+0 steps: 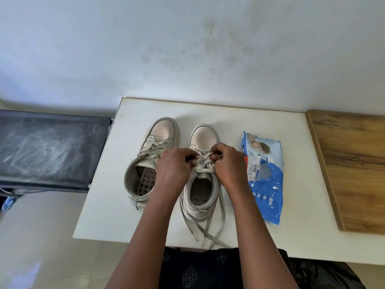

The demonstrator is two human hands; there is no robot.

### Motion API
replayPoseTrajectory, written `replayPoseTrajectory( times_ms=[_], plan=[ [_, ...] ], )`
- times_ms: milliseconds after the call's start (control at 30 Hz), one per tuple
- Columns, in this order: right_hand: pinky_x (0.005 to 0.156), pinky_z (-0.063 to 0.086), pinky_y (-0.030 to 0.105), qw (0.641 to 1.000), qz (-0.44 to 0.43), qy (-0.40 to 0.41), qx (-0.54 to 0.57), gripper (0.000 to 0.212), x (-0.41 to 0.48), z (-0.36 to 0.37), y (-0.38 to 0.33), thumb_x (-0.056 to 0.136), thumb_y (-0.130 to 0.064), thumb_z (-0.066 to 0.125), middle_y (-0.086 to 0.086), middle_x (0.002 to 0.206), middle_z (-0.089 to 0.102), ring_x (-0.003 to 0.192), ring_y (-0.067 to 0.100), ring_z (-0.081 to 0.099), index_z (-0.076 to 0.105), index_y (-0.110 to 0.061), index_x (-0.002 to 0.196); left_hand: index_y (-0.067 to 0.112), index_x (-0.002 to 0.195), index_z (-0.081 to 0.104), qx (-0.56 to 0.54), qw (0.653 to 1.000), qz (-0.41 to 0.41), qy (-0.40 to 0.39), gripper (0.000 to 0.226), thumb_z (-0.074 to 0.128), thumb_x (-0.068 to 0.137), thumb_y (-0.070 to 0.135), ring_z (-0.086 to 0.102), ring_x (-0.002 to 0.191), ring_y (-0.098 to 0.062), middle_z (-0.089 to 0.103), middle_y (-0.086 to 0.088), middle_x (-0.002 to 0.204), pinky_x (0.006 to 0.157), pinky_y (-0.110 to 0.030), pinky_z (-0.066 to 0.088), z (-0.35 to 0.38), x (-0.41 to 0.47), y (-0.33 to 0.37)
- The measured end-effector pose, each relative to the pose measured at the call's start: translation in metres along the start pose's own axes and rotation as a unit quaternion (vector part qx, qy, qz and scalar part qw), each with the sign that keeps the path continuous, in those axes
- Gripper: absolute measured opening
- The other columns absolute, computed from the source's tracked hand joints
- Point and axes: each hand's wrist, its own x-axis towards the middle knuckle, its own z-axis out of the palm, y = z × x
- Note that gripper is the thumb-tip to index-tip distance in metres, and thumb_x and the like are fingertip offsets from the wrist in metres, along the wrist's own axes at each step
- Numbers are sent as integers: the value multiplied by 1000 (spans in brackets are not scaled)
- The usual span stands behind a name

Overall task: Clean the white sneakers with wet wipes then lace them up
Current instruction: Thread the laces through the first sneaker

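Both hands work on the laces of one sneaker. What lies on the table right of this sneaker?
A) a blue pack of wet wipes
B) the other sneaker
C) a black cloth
A: the blue pack of wet wipes lies right of the sneaker whose laces the left hand and right hand pinch.

White sneakers (164,130) upright, wipes pack (267,184) beside

Left hand (175,165) hides part of left sneaker (162,130) tongue. Fingertips of it and right hand (229,163) tucked out of sight among right sneaker (203,138) laces (205,163). Wipes pack (268,184) print illegible. Wooden board (354,163) cut by right edge.
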Motion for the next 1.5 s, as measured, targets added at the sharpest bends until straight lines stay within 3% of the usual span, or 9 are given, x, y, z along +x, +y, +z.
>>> replayPoseTrajectory(
  times_ms=[200,400,633,767,867,967,1133,1367,1500],
  plan=[
    [63,44,24,1000,6,4,27,17,0,-2,0,87,-3,59,-2,83,67,76,12,58,67,-17,91,17,109,66,60,998,-4,23,20,53,95,21,59,98,-28,69,-9,103,66,-28,32,3,2,6],
    [56,39,14,997,28,66,33,7,-7,-7,0,84,-12,68,-3,80,67,72,9,56,67,-15,90,10,102,70,4,999,-29,29,17,58,92,16,62,95,-25,71,-10,98,76,-30,44,-1,-3,5],
    [70,44,12,997,7,-40,73,14,-12,-18,-2,79,-4,71,-6,82,67,78,5,60,75,-16,85,10,90,75,-64,997,-47,1,10,68,84,14,53,69,-11,70,-7,80,58,-14,32,-10,-9,-2],
    [62,44,30,997,-63,-37,-1,33,-14,-11,-8,81,11,47,1,79,61,75,19,57,60,-19,82,11,92,75,-63,997,-39,-1,12,70,83,18,58,76,-13,73,-8,86,64,-16,34,-9,-10,-1],
    [61,43,26,995,-93,17,42,36,-22,-9,-13,82,15,42,0,80,58,75,17,56,62,-13,89,10,95,75,-64,997,-30,4,15,70,83,17,55,74,-10,73,-9,89,62,-12,31,-8,-10,-1],
    [64,44,22,992,-59,54,98,31,-22,-15,-11,86,10,49,-4,78,64,75,12,60,67,-16,82,10,95,75,-70,997,-26,-7,14,71,82,14,56,76,-10,73,-10,90,63,-10,31,-6,-10,-3],
    [64,38,6,996,38,-5,76,26,-17,-19,-1,84,4,60,4,95,72,82,9,61,73,-12,99,10,97,75,-77,996,-24,-20,15,71,82,12,63,84,-12,73,-9,93,70,-13,38,-3,-10,-2],
    [67,42,28,1000,-9,-6,6,26,-9,-11,-8,86,3,47,6,88,67,82,22,58,65,-14,92,11,96,75,-91,995,-28,-18,15,72,81,12,64,86,-13,73,-8,92,68,-12,38,0,-10,-3],
    [58,30,26,999,22,33,22,23,-9,-6,-10,89,-1,45,9,86,65,74,21,50,63,-14,91,10,93,76,-100,994,-25,-20,14,75,79,13,61,78,-8,74,-8,89,57,-3,36,2,-8,-5]
  ],
)
